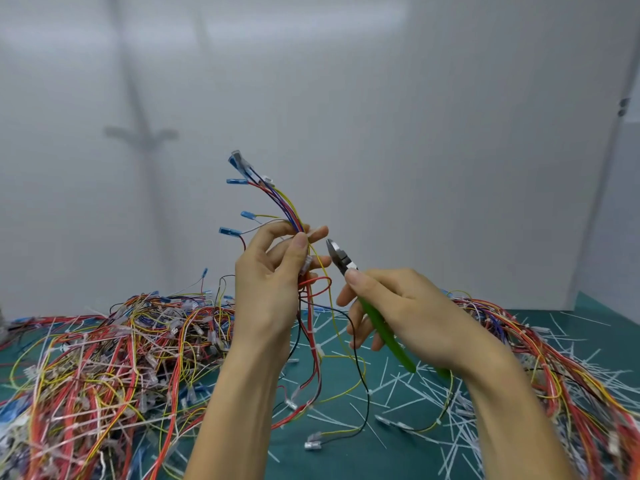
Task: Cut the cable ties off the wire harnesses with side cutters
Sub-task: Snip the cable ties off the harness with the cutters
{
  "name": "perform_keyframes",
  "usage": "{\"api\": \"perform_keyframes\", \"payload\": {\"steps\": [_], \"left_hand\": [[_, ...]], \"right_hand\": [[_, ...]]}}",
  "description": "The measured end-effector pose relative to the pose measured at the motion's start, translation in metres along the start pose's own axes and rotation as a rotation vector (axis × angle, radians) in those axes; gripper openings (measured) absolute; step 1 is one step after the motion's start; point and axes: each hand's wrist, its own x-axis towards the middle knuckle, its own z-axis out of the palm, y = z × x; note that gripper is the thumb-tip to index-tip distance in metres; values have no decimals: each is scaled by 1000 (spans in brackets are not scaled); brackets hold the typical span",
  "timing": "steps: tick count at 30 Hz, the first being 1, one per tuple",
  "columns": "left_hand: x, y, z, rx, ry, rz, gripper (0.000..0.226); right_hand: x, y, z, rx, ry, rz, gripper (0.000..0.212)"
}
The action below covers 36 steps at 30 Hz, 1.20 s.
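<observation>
My left hand [273, 282] holds a wire harness [277, 202] up in the air, thumb and fingers pinching its bundle of coloured wires. Blue terminals fan out above the hand, and red, yellow and black wires hang down to the table. A clear connector shows under the thumb. My right hand [398, 313] grips the green-handled side cutters [377, 320]. Their metal jaws [337, 254] point up and left, a short way right of the left hand's fingertips, touching nothing.
A large heap of tied harnesses [104, 368] covers the green table mat [346, 455] on the left. Another pile of harnesses [554, 358] lies on the right. Several cut white cable ties [408, 386] litter the middle. A white wall stands behind.
</observation>
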Motion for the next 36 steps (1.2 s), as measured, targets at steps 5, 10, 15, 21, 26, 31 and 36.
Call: {"api": "perform_keyframes", "payload": {"steps": [5, 10, 15, 21, 26, 31, 36], "left_hand": [[-1, 0, 4, 51, -58, 39, 8], [-3, 1, 8, 57, -109, 43, 8], [-4, 3, 10, 58, -126, 43, 9], [-4, 4, 9, 70, -123, 41, 10], [-6, 3, 14, 50, -133, 28, 9], [-6, 1, 15, 54, -135, 22, 10], [-7, 1, 16, 42, -131, 15, 11]], "right_hand": [[1, -1, 4, -33, 30, -15, 45], [2, 1, 4, -64, 50, -3, 48], [2, 1, 3, -64, 78, -10, 48], [0, -1, 1, -47, 86, -15, 47], [-1, -2, 3, -54, 103, -26, 46], [-2, -3, 3, -84, 119, -32, 46], [-2, -4, 3, -167, 153, -44, 49]]}}
